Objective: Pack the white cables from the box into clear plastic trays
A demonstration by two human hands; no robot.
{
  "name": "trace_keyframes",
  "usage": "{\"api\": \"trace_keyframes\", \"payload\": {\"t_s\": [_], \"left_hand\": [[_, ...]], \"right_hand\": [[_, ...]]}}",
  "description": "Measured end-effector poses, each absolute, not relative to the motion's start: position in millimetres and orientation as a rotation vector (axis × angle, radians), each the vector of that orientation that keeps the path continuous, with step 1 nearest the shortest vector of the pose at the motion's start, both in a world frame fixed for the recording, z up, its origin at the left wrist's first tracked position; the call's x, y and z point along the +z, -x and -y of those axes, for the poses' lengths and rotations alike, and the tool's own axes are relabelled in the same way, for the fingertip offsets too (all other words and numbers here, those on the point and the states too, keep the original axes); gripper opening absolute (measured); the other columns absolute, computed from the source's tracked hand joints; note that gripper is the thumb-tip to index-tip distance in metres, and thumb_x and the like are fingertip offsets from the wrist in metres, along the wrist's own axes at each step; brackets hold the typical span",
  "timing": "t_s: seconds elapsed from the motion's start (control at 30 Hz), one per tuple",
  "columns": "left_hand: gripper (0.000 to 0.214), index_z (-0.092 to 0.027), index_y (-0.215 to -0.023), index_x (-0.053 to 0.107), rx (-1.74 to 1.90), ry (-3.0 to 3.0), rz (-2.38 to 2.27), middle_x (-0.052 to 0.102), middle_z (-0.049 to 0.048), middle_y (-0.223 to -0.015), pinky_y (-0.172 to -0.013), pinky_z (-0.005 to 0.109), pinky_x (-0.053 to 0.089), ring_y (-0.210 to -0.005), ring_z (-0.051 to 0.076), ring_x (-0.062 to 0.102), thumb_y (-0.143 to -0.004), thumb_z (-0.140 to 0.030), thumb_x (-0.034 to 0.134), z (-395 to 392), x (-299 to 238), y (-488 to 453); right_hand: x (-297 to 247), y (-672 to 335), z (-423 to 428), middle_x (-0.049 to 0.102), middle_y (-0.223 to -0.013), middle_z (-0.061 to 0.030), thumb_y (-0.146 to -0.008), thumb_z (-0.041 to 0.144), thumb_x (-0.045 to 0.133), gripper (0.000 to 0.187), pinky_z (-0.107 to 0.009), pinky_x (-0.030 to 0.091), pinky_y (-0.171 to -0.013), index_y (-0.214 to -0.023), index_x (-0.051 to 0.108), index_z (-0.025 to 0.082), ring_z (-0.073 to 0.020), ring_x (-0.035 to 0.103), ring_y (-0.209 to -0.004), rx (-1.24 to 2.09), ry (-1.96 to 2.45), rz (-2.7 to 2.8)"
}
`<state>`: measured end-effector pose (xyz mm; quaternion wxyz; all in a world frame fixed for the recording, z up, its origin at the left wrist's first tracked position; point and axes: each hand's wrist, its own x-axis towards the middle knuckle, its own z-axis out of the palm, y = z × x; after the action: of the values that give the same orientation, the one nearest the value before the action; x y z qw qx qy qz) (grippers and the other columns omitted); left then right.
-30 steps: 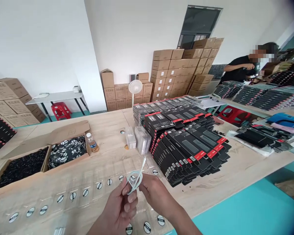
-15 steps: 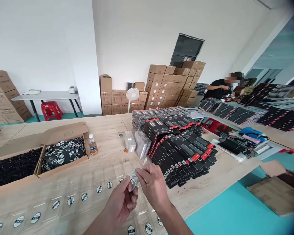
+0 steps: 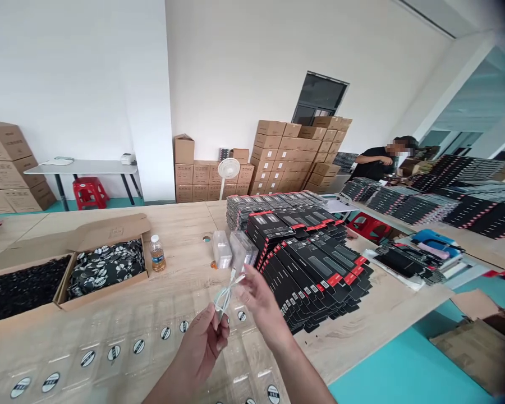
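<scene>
A coiled white cable (image 3: 223, 299) is pinched between the thumb and fingers of my left hand (image 3: 204, 336), its loose ends pointing up. Close on its right is my right hand (image 3: 258, 306), slightly blurred, with thumb and fingers apart beside the cable ends. Whether a fingertip touches them I cannot make out. Below both hands, rows of clear plastic trays (image 3: 151, 365) cover the table's front, several with a round black-and-white sticker (image 3: 138, 346).
Flat black-and-red boxes (image 3: 315, 269) are piled right of my hands, with clear plastic cases (image 3: 242, 249) beside them. A bottle (image 3: 157, 253) stands by a carton of black-and-white pieces (image 3: 109, 266). Farther right, a person (image 3: 374, 163) works among stacked boxes.
My right hand has loosened from a pinch and shifted slightly away. The cable now shows more fully, its ends standing above my left hand. The view has tilted slightly.
</scene>
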<state>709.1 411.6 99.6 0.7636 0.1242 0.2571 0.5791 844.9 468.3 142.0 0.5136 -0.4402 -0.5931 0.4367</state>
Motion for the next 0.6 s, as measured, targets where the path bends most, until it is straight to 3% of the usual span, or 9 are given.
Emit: {"api": "trace_keyframes", "payload": {"t_s": [0.07,0.17,0.3,0.4,0.5,0.6], "left_hand": [[0.037,-0.014,-0.058,0.051,1.247,-0.27,-0.523,0.06,0.0041,-0.069,-0.047,0.019,0.033,-0.058,0.009,0.052,-0.08,-0.04,0.066,-408,102,-714],[0.036,-0.013,-0.059,0.054,1.228,-0.242,-0.467,0.061,0.0064,-0.07,-0.048,0.019,0.035,-0.06,0.01,0.054,-0.084,-0.038,0.061,-402,102,-723],[0.038,-0.012,-0.056,0.055,1.169,-0.162,-0.331,0.064,0.0096,-0.073,-0.051,0.019,0.038,-0.063,0.011,0.057,-0.084,-0.036,0.062,-395,101,-734],[0.034,-0.012,-0.057,0.058,1.138,-0.111,-0.258,0.066,0.0098,-0.074,-0.051,0.018,0.039,-0.063,0.011,0.059,-0.082,-0.034,0.065,-392,96,-742],[0.018,-0.015,-0.078,0.067,1.088,-0.1,-0.306,0.071,0.0087,-0.081,-0.049,0.018,0.04,-0.063,0.012,0.062,-0.08,-0.033,0.068,-390,83,-746],[0.027,-0.021,-0.099,0.066,0.957,-0.138,-0.44,0.073,0.0078,-0.089,-0.046,0.019,0.038,-0.064,0.014,0.065,-0.077,-0.037,0.071,-390,60,-743]], "right_hand": [[131,-842,-464,0.068,-0.095,-0.0044,-0.073,0.046,0.072,0.059,-0.028,0.048,-0.055,-0.124,0.054,0.023,-0.0155,0.061,-0.063,1.422,1.003,1.392],[121,-839,-455,0.069,-0.081,-0.001,-0.075,0.039,0.067,0.047,-0.024,0.042,-0.041,-0.117,0.057,0.021,-0.0103,0.052,-0.042,1.707,0.971,1.275],[119,-842,-448,0.07,-0.083,-0.0031,-0.069,0.024,0.06,0.042,-0.019,0.036,-0.035,-0.11,0.059,0.016,-0.0069,0.049,-0.039,1.817,0.893,1.04],[120,-846,-443,0.071,-0.084,-0.005,-0.071,0.028,0.061,0.042,-0.017,0.029,-0.032,-0.112,0.057,0.017,-0.0064,0.047,-0.038,1.899,0.807,0.945],[117,-848,-436,0.069,-0.08,-0.004,-0.08,0.041,0.062,0.035,-0.018,0.035,-0.039,-0.106,0.056,0.019,-0.0086,0.052,-0.046,1.852,0.785,0.954],[108,-852,-437,0.066,-0.072,-0.0013,-0.084,0.05,0.058,0.032,-0.021,0.038,-0.047,-0.096,0.057,0.02,-0.0104,0.054,-0.051,1.696,0.818,0.922]]}}
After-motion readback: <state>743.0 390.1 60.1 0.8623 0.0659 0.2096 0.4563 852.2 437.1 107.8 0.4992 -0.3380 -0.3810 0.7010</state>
